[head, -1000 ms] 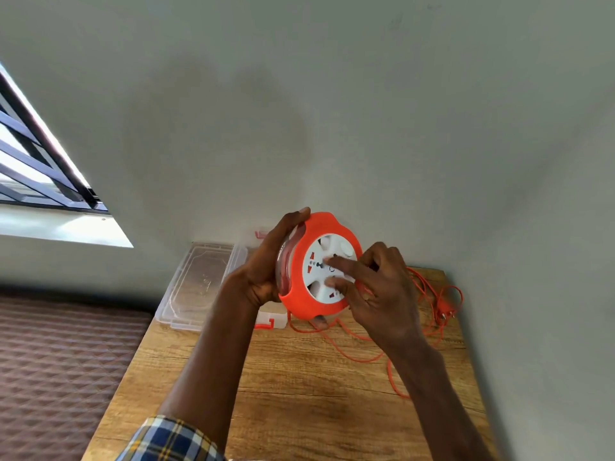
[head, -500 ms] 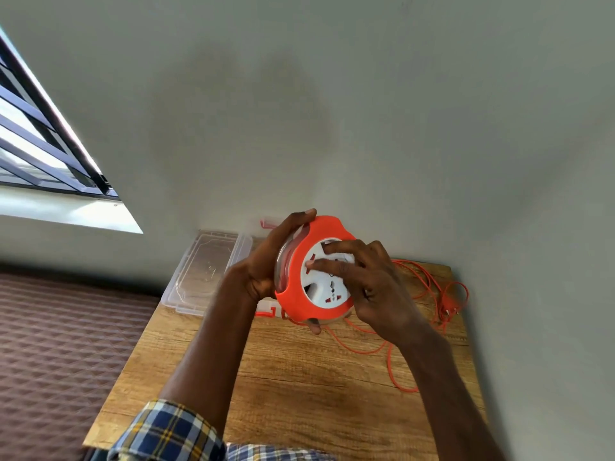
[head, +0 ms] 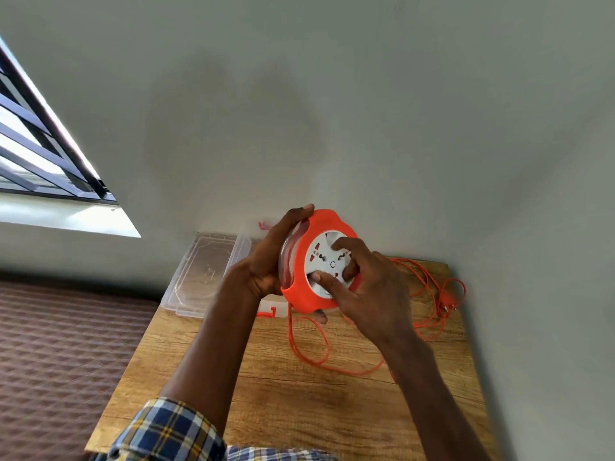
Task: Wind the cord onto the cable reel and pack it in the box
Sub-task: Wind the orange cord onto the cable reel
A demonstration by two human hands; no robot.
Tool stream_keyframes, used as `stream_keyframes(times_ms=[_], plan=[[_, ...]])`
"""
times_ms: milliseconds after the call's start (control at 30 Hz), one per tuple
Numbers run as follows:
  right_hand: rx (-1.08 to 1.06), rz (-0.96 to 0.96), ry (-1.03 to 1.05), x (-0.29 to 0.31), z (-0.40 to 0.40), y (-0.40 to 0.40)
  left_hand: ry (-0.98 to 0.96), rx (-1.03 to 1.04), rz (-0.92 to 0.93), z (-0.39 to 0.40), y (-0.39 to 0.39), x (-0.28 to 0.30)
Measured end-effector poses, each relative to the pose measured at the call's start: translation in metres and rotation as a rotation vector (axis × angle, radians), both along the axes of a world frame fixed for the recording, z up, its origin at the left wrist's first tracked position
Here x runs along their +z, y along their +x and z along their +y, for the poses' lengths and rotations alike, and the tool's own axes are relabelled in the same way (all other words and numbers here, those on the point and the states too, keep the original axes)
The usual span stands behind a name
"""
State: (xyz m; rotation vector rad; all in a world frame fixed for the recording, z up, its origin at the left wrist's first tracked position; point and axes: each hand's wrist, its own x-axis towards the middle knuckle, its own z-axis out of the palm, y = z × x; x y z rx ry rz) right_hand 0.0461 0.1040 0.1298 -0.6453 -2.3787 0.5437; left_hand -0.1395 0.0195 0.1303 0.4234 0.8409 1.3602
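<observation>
Left hand (head: 266, 264) is gripping the orange cable reel (head: 319, 261) by its rim above the bench (head: 266, 377), right hand (head: 362, 281) fingers pressing into white hub recesses; reel prob light, rigid, cord (head: 312, 347) thin & floppy w/ snag risk.

A wooden counter (head: 299, 394) with a pale grain stands in the corner where two walls meet. At its far left corner lies a clear plastic box (head: 203, 274) with orange clips, overhanging the left edge. Loose orange cord (head: 319, 357) loops across the middle toward the far right corner, where its plug (head: 447, 302) rests.
</observation>
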Motion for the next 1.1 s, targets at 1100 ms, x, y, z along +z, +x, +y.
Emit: stream_keyframes(times_ms=[1100], plan=[[-0.033, 0.072, -0.015, -0.010, -0.001, -0.006, -0.004, -0.068, 0.025, 0.000, -0.007, 0.000]])
